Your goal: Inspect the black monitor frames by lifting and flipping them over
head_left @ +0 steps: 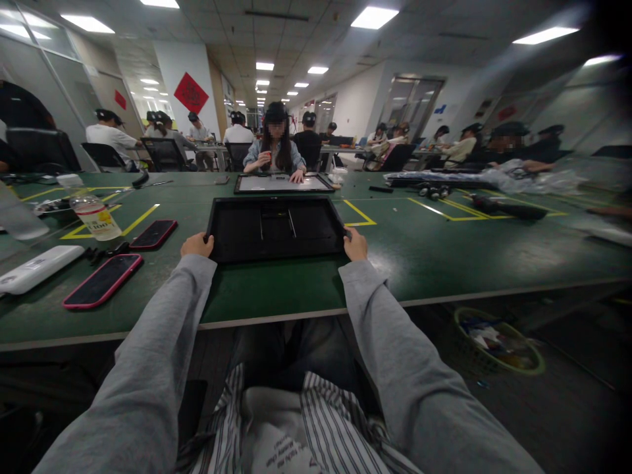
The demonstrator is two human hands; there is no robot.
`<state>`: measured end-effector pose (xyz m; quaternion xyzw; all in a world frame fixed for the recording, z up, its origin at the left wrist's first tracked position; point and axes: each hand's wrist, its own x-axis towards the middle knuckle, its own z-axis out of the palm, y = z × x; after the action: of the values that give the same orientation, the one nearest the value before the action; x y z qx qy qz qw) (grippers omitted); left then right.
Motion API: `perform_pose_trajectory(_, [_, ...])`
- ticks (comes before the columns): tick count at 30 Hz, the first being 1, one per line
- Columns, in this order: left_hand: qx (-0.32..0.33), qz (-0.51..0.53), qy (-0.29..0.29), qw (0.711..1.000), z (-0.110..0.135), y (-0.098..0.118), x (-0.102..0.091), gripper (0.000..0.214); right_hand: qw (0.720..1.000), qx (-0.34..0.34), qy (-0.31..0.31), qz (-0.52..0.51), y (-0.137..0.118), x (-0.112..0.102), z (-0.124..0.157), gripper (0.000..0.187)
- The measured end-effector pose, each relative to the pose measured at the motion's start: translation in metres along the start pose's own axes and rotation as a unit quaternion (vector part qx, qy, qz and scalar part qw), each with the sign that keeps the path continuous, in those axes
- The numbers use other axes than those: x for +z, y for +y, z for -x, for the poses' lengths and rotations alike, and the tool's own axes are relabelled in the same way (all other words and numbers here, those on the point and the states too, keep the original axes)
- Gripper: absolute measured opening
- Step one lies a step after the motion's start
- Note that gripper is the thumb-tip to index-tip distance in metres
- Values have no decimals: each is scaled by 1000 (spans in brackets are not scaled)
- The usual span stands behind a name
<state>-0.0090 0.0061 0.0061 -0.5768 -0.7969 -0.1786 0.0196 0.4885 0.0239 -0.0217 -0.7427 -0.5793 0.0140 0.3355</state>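
Observation:
A black rectangular panel point(237, 230), like the back cover of a monitor, lies on the green table in front of me. It has a raised rim and a recess at the top middle with two thin light strips beside it. My left hand point(197, 245) grips its left edge, fingers closed round the rim. On the opposite edge my right hand point(356, 244) holds the rim in the same way. Beyond it, close to its far edge, lies a framed panel point(257, 185) with a pale surface, on which a person across the table rests a hand.
Left of me are two red-edged phones point(103, 282), a white device point(42, 268) and a plastic bottle point(97, 214). Yellow tape point(363, 214) marks the green table point(444, 263). Dark tools point(508, 207) and plastic wrapping lie right. A basket point(536, 365) stands on the floor.

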Motion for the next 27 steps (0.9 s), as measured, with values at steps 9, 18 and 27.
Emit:
perform_pose_trajectory(9, [1,-4,4,1000,1,1,1,53,1000,-5,2,-4,-1,0,0,50])
perform_pose_trajectory(18, [1,-1,1,1000,0,-1,0,54,1000,-8,2,-5,0,1,0,50])
perform_pose_trajectory(27, [6,3,-4,1000,1,0,-1,54,1000,-5,-4,-2,-2,-1,1,52])
